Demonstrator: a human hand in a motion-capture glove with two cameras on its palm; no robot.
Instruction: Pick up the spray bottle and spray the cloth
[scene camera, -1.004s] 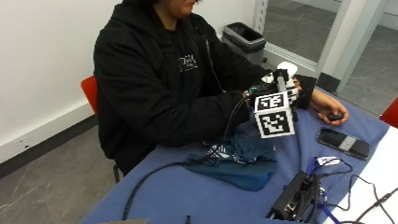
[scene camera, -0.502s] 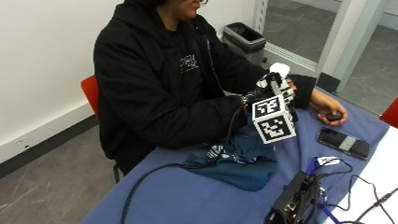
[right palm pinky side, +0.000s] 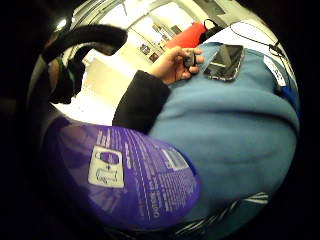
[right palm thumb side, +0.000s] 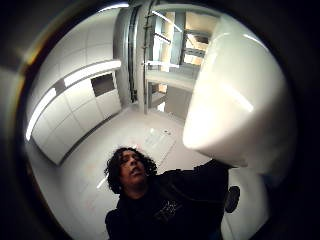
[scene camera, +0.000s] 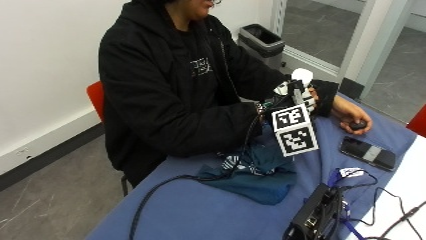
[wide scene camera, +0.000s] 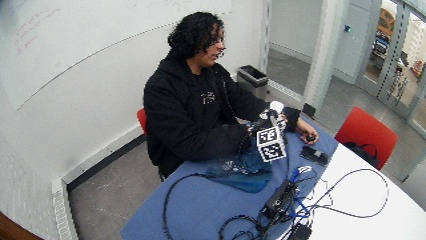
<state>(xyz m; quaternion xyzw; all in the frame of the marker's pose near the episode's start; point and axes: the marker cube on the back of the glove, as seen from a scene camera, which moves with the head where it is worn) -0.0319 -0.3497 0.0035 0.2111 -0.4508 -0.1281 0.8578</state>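
My gloved right hand (scene camera: 291, 96) grips the spray bottle and holds it upright in the air above the table. The bottle's white spray head (scene camera: 302, 76) sticks out above the hand. Its purple labelled body (right palm pinky side: 127, 175) fills much of the little finger side palm view, and the white head (right palm thumb side: 235, 95) looms in the thumb side view. A crumpled dark teal cloth (scene camera: 256, 169) lies on the blue table (scene camera: 200, 210), just below and in front of the bottle. In the wide view the bottle head (wide scene camera: 275, 106) is above the cloth (wide scene camera: 239, 172).
The person's bare left hand (scene camera: 347, 116) rests on the table beyond the bottle and holds a small dark object (scene camera: 359, 125). A phone (scene camera: 368, 152) lies near it. A black box (scene camera: 318, 219) with cables stands at the table's near side.
The hand with the bottle has tilted and dipped slightly over the cloth. The cloth and the bare hand stay where they were.
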